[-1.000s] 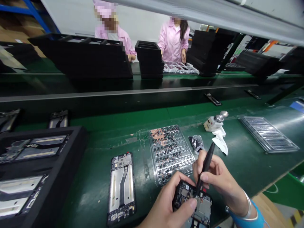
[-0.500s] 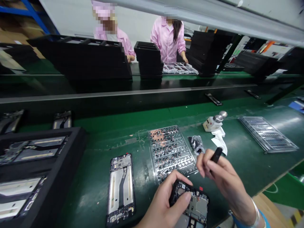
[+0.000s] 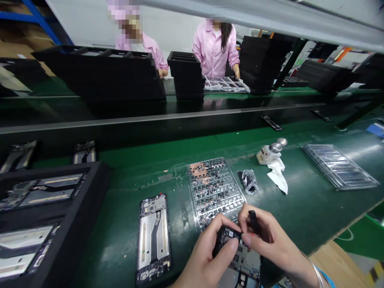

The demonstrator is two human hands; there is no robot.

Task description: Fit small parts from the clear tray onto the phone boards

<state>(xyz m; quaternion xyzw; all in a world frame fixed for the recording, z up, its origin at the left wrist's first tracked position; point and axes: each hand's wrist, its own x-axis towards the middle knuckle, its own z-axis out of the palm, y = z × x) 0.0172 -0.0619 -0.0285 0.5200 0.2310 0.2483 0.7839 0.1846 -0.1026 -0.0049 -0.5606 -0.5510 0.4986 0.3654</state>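
My left hand (image 3: 204,252) grips an opened phone (image 3: 247,260) at its upper left side, with the thumb over the board and the fingers behind. My right hand (image 3: 270,236) is closed at the phone's top edge, thumb and index finger pinched together there. A short black stick-like tool (image 3: 253,221) is tucked in that hand, its lower end hidden. Whether anything small sits in the pinch is hidden. Just beyond the hands lies a clear plastic tray (image 3: 222,185) with rows of small dark parts. Another opened phone (image 3: 153,236) lies to the left.
A black foam tray (image 3: 99,176) holding opened phones is at the left. Further right are a crumpled clear bag (image 3: 248,182), a dispenser bottle (image 3: 268,155), a white cloth (image 3: 278,178) and stacked clear trays (image 3: 342,166). Two people in pink work behind stacked black trays (image 3: 184,76).
My right hand has moved left and down from above the table to the phone's top edge, carrying the black tool. The left hand still holds the phone in nearly the same place.
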